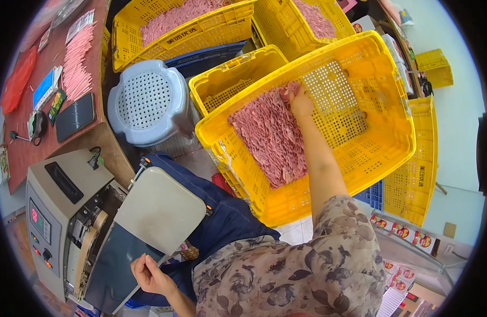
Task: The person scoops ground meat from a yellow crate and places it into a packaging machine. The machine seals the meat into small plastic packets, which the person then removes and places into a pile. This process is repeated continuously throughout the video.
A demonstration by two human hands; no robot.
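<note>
My right hand reaches into a large yellow perforated plastic crate, its fingers closed on small pink packets at the upper end of a dense pile of pink packets. What the packets contain cannot be told. My left hand is low at the left with its fingers curled together and nothing visible in them. It is beside the dark flat surface of a band sealing machine and below its pale square plate. The machine's display and some of its lamps are lit.
A blue-grey plastic stool stands between the crate and a reddish table. Pink sticks and a dark phone-like device lie on that table. More yellow crates holding pink packets stand behind; another yellow crate is at right.
</note>
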